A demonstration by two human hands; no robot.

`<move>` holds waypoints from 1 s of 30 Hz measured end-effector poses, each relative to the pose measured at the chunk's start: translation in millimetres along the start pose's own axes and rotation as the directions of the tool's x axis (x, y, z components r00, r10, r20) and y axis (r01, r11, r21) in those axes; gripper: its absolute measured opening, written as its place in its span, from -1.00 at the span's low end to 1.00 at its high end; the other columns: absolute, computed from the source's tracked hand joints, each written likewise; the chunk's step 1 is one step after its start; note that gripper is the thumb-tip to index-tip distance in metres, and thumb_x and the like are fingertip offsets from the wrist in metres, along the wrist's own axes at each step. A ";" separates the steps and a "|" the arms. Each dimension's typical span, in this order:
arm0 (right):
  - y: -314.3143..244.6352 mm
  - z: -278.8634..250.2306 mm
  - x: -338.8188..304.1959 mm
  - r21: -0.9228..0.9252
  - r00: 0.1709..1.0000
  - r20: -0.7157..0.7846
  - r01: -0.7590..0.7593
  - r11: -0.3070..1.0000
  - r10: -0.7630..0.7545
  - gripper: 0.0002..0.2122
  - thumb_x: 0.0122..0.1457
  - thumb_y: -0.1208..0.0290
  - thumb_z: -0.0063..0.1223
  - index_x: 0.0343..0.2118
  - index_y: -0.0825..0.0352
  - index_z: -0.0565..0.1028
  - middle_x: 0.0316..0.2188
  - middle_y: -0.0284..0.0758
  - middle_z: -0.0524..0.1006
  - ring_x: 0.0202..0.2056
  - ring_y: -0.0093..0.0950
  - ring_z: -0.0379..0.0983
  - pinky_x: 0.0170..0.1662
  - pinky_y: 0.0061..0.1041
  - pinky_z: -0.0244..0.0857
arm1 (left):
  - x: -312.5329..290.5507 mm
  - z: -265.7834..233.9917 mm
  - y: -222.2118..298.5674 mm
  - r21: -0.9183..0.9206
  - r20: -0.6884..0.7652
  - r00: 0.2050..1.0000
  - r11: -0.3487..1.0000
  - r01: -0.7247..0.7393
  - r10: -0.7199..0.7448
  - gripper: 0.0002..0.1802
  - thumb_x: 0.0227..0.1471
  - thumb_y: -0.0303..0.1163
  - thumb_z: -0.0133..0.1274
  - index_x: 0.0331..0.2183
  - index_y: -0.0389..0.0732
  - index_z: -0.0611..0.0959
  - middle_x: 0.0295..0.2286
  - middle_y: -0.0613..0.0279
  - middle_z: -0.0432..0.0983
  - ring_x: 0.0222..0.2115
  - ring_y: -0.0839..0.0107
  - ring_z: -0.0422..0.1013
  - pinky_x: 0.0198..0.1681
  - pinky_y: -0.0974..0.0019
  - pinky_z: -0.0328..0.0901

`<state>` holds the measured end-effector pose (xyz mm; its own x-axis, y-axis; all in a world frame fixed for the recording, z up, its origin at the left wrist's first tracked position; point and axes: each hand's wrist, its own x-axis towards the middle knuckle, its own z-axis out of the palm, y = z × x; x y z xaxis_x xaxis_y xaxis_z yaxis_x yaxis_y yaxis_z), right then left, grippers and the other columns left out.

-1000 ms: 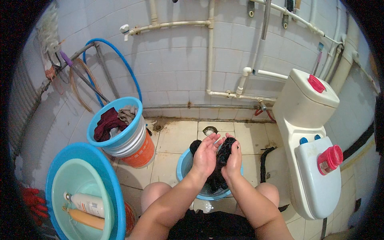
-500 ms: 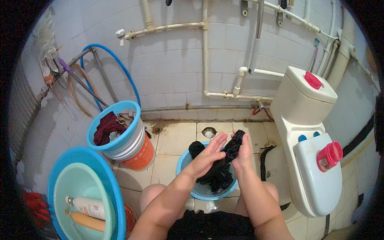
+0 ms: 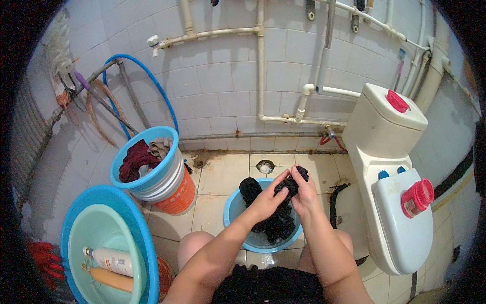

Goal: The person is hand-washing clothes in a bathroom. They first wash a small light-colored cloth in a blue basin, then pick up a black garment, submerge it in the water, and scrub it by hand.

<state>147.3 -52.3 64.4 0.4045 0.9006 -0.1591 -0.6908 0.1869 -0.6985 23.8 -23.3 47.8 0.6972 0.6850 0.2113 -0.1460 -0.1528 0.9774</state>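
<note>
Black wet-looking cloth [image 3: 277, 229] lies bunched in a light blue basin [image 3: 233, 230] on the floor between my knees. A gathered part of it is raised above the basin's far right side, gripped between my two hands. My left hand [image 3: 269, 199] closes on this bunch from the left, thumb on top. Against its right side is my right hand [image 3: 304, 196], fingers curled round it, with a bit of black cloth poking out by the fingertips. Another dark lump of the cloth [image 3: 249, 190] rests on the basin's far left rim. What garment it is I cannot tell.
Left stands a bucket [image 3: 177, 190] with clothes in its blue basin top. Nearer, a green basin [image 3: 76, 230] holding bottles sits inside a larger blue basin [image 3: 68, 218]. A toilet [image 3: 400, 228] with a red jar [image 3: 417, 197] stands right; a floor drain [image 3: 265, 166] lies beyond my basin.
My left hand was flat with fingers stretched against the cloth; now its fingers are bent round it. The raised cloth is more bunched and its upright end sits lower between my hands.
</note>
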 end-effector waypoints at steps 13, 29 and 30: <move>8.6 2.5 -19.4 0.023 0.995 -0.077 0.064 0.998 -0.062 -0.86 0.08 0.42 0.06 -0.33 0.23 0.36 -0.46 -0.47 0.36 -0.40 -0.59 0.31 -0.34 -0.55 0.26 | 7.8 3.4 -4.4 -0.876 -0.076 0.995 0.481 -0.033 -0.070 -0.34 0.16 0.01 -0.42 0.14 -0.25 0.09 0.16 0.13 -0.06 0.20 0.28 -0.18 0.23 0.20 -0.24; 18.7 5.7 -21.8 0.033 0.996 -0.082 0.028 0.999 -0.026 -0.81 0.06 0.42 0.08 -0.29 0.28 0.34 -0.43 -0.40 0.39 -0.40 -0.56 0.33 -0.34 -0.54 0.28 | 0.9 -2.3 -14.3 -0.927 -0.152 0.975 0.365 -0.083 -0.165 -0.71 0.02 -0.44 -0.30 -0.25 -0.27 0.47 0.10 0.05 0.12 0.16 0.24 -0.03 0.21 0.15 -0.13; 20.0 5.0 -20.8 0.034 0.997 -0.076 0.032 0.999 -0.029 -0.81 0.06 0.42 0.08 -0.28 0.28 0.34 -0.42 -0.40 0.39 -0.40 -0.55 0.34 -0.34 -0.54 0.28 | 0.7 -2.8 -13.8 -0.938 -0.144 0.975 0.339 -0.080 -0.170 -0.78 0.03 -0.43 -0.29 -0.33 -0.25 0.46 0.09 0.04 0.14 0.15 0.23 -0.01 0.21 0.14 -0.12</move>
<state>122.0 -65.3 57.3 0.4686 0.8625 -0.1911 -0.6973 0.2283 -0.6794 24.3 -18.8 34.4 0.6032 0.7966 0.0404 -0.7630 0.5615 0.3201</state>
